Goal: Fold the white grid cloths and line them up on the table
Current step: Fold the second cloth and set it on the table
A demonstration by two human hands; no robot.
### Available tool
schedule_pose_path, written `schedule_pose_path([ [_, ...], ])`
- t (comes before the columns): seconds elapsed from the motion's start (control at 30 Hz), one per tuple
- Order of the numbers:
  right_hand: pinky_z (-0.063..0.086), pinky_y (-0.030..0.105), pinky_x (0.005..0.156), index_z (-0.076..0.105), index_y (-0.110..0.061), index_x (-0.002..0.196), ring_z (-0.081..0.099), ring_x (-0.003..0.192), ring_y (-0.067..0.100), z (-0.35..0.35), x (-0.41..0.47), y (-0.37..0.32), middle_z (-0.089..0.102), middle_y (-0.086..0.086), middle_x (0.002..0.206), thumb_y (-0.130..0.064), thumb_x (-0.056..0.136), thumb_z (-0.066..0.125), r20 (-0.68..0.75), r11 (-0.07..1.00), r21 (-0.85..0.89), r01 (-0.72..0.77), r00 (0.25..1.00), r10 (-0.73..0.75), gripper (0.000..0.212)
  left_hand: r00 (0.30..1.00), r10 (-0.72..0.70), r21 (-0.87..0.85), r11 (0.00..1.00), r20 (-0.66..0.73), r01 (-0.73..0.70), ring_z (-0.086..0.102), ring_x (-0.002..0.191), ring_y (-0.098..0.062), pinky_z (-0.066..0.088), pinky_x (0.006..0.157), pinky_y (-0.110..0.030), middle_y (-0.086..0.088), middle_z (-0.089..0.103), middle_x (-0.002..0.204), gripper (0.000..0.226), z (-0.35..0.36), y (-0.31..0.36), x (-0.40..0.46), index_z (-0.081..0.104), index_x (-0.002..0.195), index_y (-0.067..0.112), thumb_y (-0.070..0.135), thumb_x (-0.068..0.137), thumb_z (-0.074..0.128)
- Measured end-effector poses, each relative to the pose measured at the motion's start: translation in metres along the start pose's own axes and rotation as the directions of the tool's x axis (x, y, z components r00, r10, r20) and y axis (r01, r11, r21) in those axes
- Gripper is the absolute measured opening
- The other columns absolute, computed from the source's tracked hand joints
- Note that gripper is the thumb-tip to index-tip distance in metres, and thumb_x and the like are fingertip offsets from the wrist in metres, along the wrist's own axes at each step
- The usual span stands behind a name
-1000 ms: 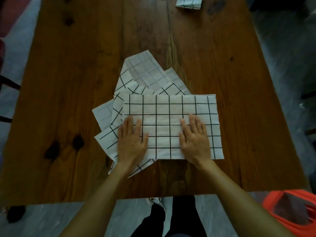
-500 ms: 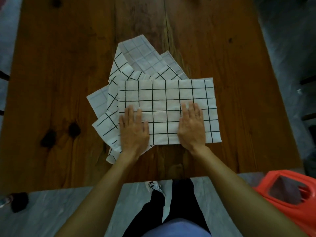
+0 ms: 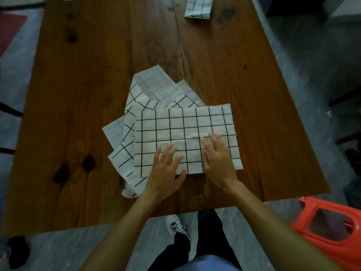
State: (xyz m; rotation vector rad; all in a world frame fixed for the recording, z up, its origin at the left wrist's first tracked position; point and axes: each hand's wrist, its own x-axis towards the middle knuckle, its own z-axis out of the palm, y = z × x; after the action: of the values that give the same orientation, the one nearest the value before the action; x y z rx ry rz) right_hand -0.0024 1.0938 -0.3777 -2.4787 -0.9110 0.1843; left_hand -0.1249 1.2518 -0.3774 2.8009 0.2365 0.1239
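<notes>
Now, with the left hand (image 3: pixel 166 169) and right hand (image 3: pixel 218 163) lying flat, fingers straight, on the half-folded grid cloth (image 3: pixel 185 137) mid-counter (image 3: pixel 78 94), smooth outward, then fold edges squarely.

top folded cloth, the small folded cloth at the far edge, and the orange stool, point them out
top folded cloth (image 3: pixel 175 130), head view, bare gridded middle
small folded cloth (image 3: pixel 198 7), head view, centre of its top face
orange stool (image 3: pixel 332 241), head view, rim of the seat
</notes>
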Motion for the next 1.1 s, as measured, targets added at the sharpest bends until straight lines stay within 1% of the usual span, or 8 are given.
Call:
schedule_pose_path([
  [0.1,0.036,0.045,0.111,0.057,-0.015,0.127,0.039,0.134,0.025,0.002,-0.016,-0.007,0.048,0.011,0.138,-0.017,0.092,0.056,0.028,0.999,0.033,0.007,1.0,-0.008,0.035,0.996,0.09,-0.022,0.996,0.004,-0.09,0.041,0.13,-0.028,0.019,0.115,-0.05,-0.011,0.056,0.124,0.03,0.001,0.003,-0.01,0.065,0.099,0.016,0.038,0.082,0.055],
  [0.2,0.042,0.044,0.105,0.062,-0.017,0.121,0.046,0.126,0.024,0.007,-0.03,-0.011,0.054,0.009,0.129,-0.016,0.09,0.059,0.06,0.999,0.032,0.001,0.998,-0.003,0.031,0.993,0.12,0.007,0.993,0.011,-0.12,0.045,0.126,-0.03,0.02,0.114,-0.051,-0.01,0.059,0.117,0.023,0.005,-0.001,-0.014,0.066,0.091,0.019,0.035,0.082,0.053],
  [0.37,0.035,0.046,0.11,0.066,-0.016,0.116,0.043,0.13,0.028,0.014,-0.041,-0.014,0.054,0.011,0.133,-0.016,0.088,0.062,0.066,1.0,0.006,0.018,0.998,-0.018,0.029,0.985,0.168,0.096,0.982,-0.04,-0.163,0.053,0.116,-0.03,0.029,0.109,-0.05,-0.01,0.063,0.109,0.022,0.007,0.001,-0.016,0.068,0.085,0.015,0.026,0.087,0.049],
  [0.53,0.029,0.05,0.113,0.065,-0.02,0.114,0.039,0.133,0.029,0.019,-0.046,-0.016,0.052,0.011,0.136,-0.023,0.087,0.064,0.062,1.0,-0.015,0.022,0.998,-0.021,0.026,0.982,0.184,0.157,0.972,-0.041,-0.176,0.06,0.085,-0.025,0.046,0.081,-0.037,-0.008,0.066,0.091,0.012,0.008,0.003,-0.011,0.068,0.087,0.012,0.019,0.087,0.058],
  [0.67,0.03,0.05,0.111,0.067,-0.022,0.107,0.043,0.131,0.03,0.021,-0.047,-0.015,0.055,0.011,0.132,-0.027,0.085,0.067,0.065,0.996,-0.058,0.064,0.996,-0.06,0.023,0.983,0.184,0.176,0.967,0.006,-0.182,0.061,0.078,-0.022,0.05,0.069,-0.035,-0.007,0.065,0.086,0.007,0.006,0.005,-0.01,0.067,0.086,0.012,0.017,0.082,0.068],
  [0.8,0.034,0.05,0.107,0.07,-0.021,0.091,0.051,0.122,0.031,0.022,-0.046,-0.013,0.062,0.011,0.123,-0.029,0.087,0.064,0.007,0.98,-0.138,0.145,0.989,-0.145,0.011,0.986,0.163,0.115,0.98,0.019,-0.164,0.059,0.077,-0.02,0.048,0.065,-0.032,-0.005,0.064,0.086,0.011,0.001,0.007,-0.009,0.065,0.084,0.014,0.025,0.081,0.066],
  [0.93,0.037,0.049,0.106,0.07,-0.019,0.09,0.055,0.118,0.028,0.027,-0.044,-0.012,0.064,0.008,0.116,-0.033,0.094,0.046,-0.005,0.966,-0.169,0.196,0.98,-0.2,0.028,0.988,0.153,0.091,0.984,0.026,-0.154,0.058,0.076,-0.022,0.049,0.064,-0.033,-0.006,0.063,0.087,0.013,0.001,0.007,-0.008,0.064,0.084,0.013,0.025,0.082,0.063],
  [1.1,0.041,0.044,0.103,0.066,-0.015,0.095,0.058,0.109,0.024,0.03,-0.041,-0.01,0.063,0.006,0.109,-0.029,0.096,0.04,0.019,0.939,-0.218,0.266,0.963,-0.269,0.029,0.986,0.165,0.089,0.982,0.02,-0.166,0.057,0.074,-0.019,0.049,0.064,-0.032,-0.005,0.063,0.084,0.009,0.003,0.006,-0.007,0.064,0.083,0.014,0.023,0.083,0.064],
])
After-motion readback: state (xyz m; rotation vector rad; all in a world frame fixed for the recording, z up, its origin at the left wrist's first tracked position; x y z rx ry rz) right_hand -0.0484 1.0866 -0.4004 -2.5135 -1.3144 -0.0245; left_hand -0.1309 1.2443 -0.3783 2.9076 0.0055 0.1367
